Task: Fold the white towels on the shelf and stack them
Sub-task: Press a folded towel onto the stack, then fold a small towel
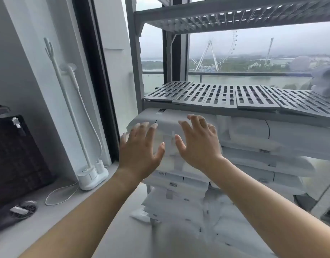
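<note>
A tall stack of folded white towels (171, 181) stands in front of me under the grey slatted shelf (225, 97). A second pile of folded white towels (257, 146) fills the space to its right, beneath the same shelf. My left hand (140, 149) and my right hand (199, 140) are both held out with fingers spread, palms toward the upper part of the front stack, holding nothing. Whether the palms touch the towels I cannot tell. More white cloth (188, 229) lies loose at the bottom.
A bundle of cloth (326, 82) sits at the shelf's far right. An upper shelf (235, 15) runs overhead. At the left stand a white garment steamer (89, 175) with its cable, a dark woven basket (17, 161) and a window frame.
</note>
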A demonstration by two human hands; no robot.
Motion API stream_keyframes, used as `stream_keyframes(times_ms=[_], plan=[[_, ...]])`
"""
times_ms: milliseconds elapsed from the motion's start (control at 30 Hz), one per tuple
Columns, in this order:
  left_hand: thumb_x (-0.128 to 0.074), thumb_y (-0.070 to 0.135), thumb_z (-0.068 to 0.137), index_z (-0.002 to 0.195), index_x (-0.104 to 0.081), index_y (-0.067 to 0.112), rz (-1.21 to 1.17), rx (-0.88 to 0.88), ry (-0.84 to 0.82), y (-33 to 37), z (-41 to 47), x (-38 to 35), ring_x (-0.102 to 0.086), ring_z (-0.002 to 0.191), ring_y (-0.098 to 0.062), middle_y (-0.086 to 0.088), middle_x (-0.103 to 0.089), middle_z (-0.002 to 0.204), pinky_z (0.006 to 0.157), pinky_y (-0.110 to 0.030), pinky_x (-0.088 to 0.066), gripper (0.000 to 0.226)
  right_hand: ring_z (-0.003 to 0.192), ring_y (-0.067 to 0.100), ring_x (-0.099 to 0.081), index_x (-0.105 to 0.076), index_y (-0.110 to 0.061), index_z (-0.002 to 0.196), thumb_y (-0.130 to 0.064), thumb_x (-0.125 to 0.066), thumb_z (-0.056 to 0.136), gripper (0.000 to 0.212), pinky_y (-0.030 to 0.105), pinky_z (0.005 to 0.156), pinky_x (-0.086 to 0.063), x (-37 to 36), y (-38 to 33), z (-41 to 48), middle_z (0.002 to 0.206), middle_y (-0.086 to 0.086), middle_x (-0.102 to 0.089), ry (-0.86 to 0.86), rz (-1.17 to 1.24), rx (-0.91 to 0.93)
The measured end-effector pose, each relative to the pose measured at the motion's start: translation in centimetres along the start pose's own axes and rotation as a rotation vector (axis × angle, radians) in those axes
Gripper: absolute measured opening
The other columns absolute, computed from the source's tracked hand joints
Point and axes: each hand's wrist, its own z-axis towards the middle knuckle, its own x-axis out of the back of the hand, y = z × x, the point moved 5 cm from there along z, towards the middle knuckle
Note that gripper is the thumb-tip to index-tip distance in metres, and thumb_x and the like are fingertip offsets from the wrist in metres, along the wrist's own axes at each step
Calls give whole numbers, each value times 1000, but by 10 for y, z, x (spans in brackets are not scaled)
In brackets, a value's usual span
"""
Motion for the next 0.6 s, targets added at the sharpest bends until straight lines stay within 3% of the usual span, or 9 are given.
stream_keyframes(times_ms=[267,600], plan=[[-34,50,86,137,-27,26,-48,-144,-5,94,45,-37,-26,133,-20,0,-34,143,107,-52,-21,57,124,26,-36,-45,-16,128,-39,-47,89,45,45,96,-35,21,99,-7,134,8,-41,91,-50,-97],[-36,52,85,136,-27,26,-112,-228,9,263,116,-97,-29,132,-20,1,-35,141,106,-55,-27,59,123,24,-36,-45,-16,125,-42,-45,89,44,43,96,-33,43,278,-6,131,5,-40,139,-58,-203]])
